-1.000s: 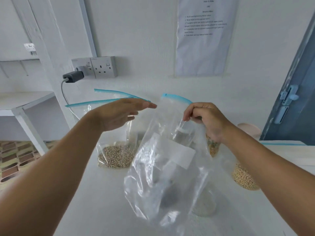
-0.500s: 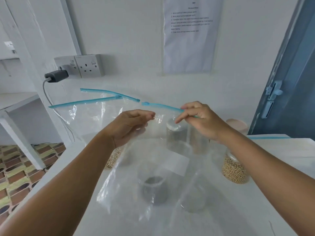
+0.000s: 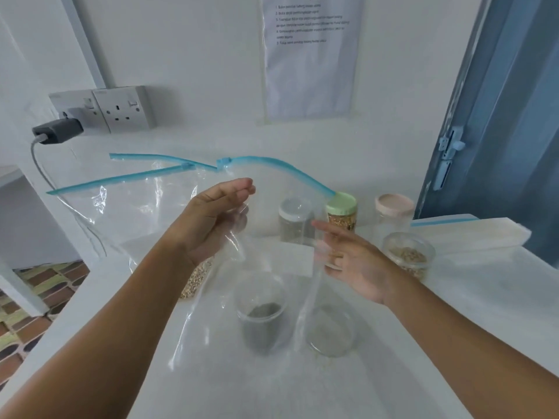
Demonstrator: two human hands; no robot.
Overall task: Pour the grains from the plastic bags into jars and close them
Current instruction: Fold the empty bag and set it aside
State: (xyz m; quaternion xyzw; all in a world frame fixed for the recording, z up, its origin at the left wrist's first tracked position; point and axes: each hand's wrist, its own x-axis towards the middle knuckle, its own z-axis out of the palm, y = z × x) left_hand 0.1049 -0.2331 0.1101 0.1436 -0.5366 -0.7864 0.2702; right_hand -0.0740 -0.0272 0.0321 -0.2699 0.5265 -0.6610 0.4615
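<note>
Nearest me, two open jars stand on the counter, one with dark grain (image 3: 262,320), one almost empty (image 3: 329,331). Above them the emptied bag (image 3: 266,189) hangs from the left hand (image 3: 211,220), apparently pinched. The right hand (image 3: 352,261) has let go of the blue zip since a moment ago and is spread open, holding nothing. Lidding looks next; capped jars (image 3: 341,211) wait behind.

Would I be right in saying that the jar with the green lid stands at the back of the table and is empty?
Not quite: the head view shows the jar with the green lid at the back of the table, but it is not empty; yellowish grains fill it up to just under the lid.
</note>
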